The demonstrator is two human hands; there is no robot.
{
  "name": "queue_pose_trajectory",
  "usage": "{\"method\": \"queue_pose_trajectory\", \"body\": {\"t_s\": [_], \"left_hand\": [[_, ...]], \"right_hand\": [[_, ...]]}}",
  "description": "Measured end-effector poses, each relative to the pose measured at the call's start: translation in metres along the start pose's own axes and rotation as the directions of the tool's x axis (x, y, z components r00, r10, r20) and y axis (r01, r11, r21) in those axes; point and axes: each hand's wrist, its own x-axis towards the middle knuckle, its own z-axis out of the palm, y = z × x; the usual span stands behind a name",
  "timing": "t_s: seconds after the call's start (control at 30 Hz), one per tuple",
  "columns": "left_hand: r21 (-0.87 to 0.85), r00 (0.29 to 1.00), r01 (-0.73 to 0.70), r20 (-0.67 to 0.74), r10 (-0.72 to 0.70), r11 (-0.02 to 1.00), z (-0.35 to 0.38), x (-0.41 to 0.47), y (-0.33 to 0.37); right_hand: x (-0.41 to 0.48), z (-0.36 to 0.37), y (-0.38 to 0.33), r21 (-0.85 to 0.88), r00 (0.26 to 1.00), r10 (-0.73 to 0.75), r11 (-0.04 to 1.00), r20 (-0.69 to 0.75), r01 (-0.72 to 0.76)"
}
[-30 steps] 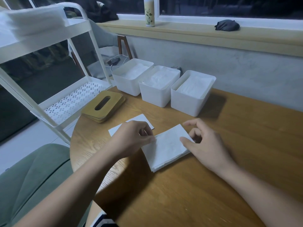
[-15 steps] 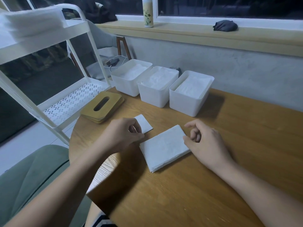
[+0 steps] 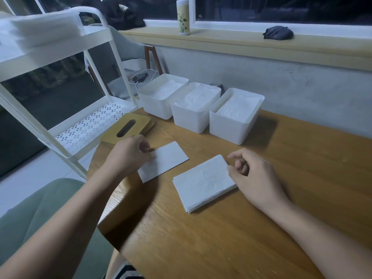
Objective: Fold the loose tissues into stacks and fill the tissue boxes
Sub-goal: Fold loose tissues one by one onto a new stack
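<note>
A stack of folded white tissues [image 3: 203, 183] lies on the wooden table [image 3: 302, 168] in front of me. My right hand [image 3: 255, 176] rests at the stack's right corner, fingers loosely curled, its thumb touching the edge. Left of the stack lies a single folded tissue [image 3: 164, 161]; my left hand [image 3: 128, 156] pinches its left edge. Three white tissue boxes stand in a row at the back: the left box [image 3: 161, 95], the middle box [image 3: 194, 106] and the right box [image 3: 235, 115], each holding tissues.
Several wooden slotted lids [image 3: 128, 127] are piled at the table's left edge. A white metal cart [image 3: 66, 81] with a tissue pile on top stands to the left. A bottle [image 3: 182, 16] and a dark cloth [image 3: 278, 33] sit on the windowsill.
My left hand moved left off the stack and now holds the single tissue, which lies more exposed. My right hand stayed at the stack's right corner.
</note>
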Motion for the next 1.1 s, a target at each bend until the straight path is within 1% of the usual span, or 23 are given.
{"method": "queue_pose_trajectory", "body": {"t_s": [0.13, 0.33, 0.5, 0.67, 0.77, 0.87, 0.97, 1.1], "left_hand": [[-0.002, 0.999, -0.003, 0.034, 0.003, 1.0, 0.0, 0.002, -0.004], [0.049, 0.996, -0.029, 0.089, 0.025, 0.998, -0.001, 0.0, 0.002], [0.007, 0.999, -0.045, -0.003, 0.045, 0.999, -0.014, -0.015, 0.02], [-0.117, 0.986, -0.146, -0.102, 0.134, 0.982, -0.032, -0.03, 0.045], [-0.123, 0.971, -0.207, -0.151, 0.188, 0.971, -0.042, -0.039, 0.062], [-0.123, 0.94, -0.309, -0.192, 0.282, 0.943, -0.049, -0.048, 0.076], [-0.173, 0.919, -0.374, -0.203, 0.339, 0.911, -0.053, -0.06, 0.089], [-0.308, 0.9, -0.433, -0.189, 0.392, 0.847, -0.053, -0.075, 0.106]], "right_hand": [[0.0, 0.0, 0.001, 0.002, 1.0, -0.002, 1.0, -0.001, 0.002], [0.0, 0.0, 0.0, 0.003, 1.0, -0.005, 1.0, -0.013, 0.005], [0.0, -0.001, -0.002, 0.031, 0.999, -0.017, 0.999, -0.031, 0.018], [-0.001, -0.001, -0.007, 0.091, 0.999, -0.019, 0.996, -0.033, 0.022], [-0.001, 0.0, -0.007, 0.104, 1.0, -0.023, 0.994, -0.014, 0.025], [-0.001, 0.0, -0.006, 0.119, 1.0, -0.014, 0.993, -0.01, 0.016], [-0.002, -0.001, -0.007, 0.199, 1.0, 0.008, 0.98, 0.027, -0.014], [-0.002, 0.001, -0.007, 0.365, 0.996, 0.032, 0.929, 0.086, -0.062]]}}
